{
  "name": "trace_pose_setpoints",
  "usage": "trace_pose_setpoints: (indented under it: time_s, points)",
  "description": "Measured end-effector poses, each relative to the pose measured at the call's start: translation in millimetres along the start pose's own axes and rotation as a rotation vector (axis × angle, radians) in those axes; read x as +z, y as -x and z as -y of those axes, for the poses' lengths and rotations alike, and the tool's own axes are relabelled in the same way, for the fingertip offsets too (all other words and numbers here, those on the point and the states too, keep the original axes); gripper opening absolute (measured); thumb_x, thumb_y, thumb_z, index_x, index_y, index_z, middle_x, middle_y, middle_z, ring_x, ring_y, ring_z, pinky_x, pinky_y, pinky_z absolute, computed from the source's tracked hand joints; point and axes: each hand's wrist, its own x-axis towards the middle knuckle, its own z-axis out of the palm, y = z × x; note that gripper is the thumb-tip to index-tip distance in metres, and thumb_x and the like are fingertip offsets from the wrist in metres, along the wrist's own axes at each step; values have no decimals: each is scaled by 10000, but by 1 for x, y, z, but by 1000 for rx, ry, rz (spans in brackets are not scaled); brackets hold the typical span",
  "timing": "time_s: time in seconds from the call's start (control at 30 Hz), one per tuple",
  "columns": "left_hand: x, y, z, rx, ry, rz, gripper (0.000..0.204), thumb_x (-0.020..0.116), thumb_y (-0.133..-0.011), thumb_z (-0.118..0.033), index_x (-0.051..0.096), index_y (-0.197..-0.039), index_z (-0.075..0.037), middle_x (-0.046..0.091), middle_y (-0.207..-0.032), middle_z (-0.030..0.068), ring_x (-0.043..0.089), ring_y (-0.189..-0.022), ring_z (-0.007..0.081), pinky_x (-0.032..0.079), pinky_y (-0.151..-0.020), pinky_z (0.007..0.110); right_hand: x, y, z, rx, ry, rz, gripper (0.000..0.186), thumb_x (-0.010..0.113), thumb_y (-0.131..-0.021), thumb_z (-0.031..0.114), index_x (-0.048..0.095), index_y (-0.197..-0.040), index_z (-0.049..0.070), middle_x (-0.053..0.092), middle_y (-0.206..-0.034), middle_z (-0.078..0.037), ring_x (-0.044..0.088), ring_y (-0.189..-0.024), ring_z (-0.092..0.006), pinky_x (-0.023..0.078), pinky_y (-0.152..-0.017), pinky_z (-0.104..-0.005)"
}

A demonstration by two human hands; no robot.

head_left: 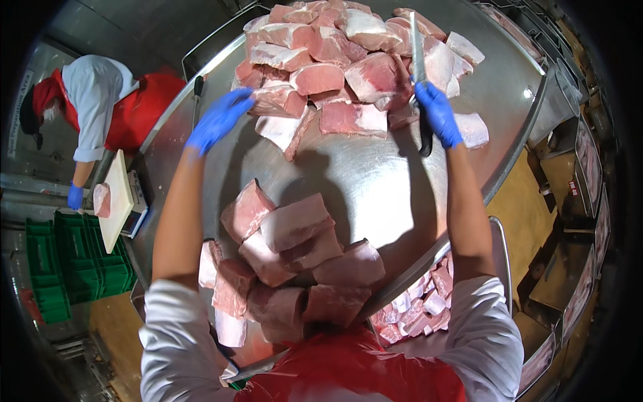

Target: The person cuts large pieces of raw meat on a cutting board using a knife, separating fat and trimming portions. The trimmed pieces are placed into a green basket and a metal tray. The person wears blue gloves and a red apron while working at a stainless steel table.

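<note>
My right hand (437, 112), in a blue glove, is closed round the black handle of a knife (416, 50). Its long blade points away from me over the right part of a big pile of raw meat pieces (365, 74). On the left, my blue-gloved left hand (224, 120) reaches out with stretched fingers. Their tips meet the edge of a pink meat piece (281, 100) at the pile's near left; whether they press on it I cannot tell. Closer to me lies a second group of thick-cut meat chunks (295, 228), away from both hands.
Everything lies on a round-edged metal table (382, 181). A black-handled tool (197, 87) rests at its left rim. A bin of smaller meat chunks (418, 301) stands below right. At left, a co-worker (100, 100) leans by a scale (134, 204), white board (117, 194) and green crates (80, 248).
</note>
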Motion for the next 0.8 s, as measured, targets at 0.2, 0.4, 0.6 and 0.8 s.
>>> trace_pose_setpoints:
  time_s: [0.2, 0.4, 0.6, 0.8]
  points:
    - [79, -150, 0, -194, 32, 211, 837, 521, -944, -673, 513, -1452, -8, 518, -1485, 157, 493, -1357, 261, 347, -1160, 359, -18, -91, -48, 193, -297, 140, 326, 594, -1030, 340, 703, -1139, 52, 655, -880, 27, 563, -792, -81, 468, -758, -227]
    - [107, -172, 57, -231, 210, 336, 864, 423, -979, -689, 410, -1523, -18, 419, -1567, 127, 382, -1438, 248, 275, -1204, 341, -14, -89, -60, 243, -385, 187, 244, 614, -1020, 325, 688, -1007, 92, 649, -866, 21, 561, -772, -79, 468, -740, -223]
    - [113, -115, 69, -270, 359, 413, 860, 405, -957, -730, 485, -1480, -51, 484, -1505, 152, 449, -1386, 290, 291, -1193, 364, 11, -69, -37, 239, -287, 217, 264, 612, -1025, 328, 670, -971, 77, 603, -812, 44, 520, -732, -68, 448, -706, -222]
    - [169, -32, 63, -12, 244, 620, 468, 522, -1021, -350, 602, -1364, -41, 654, -1314, 125, 604, -1199, 234, 420, -1090, 342, 23, -31, -40, 261, -178, 284, 249, 589, -1043, 295, 695, -998, 75, 620, -821, 56, 512, -729, -39, 444, -698, -210]
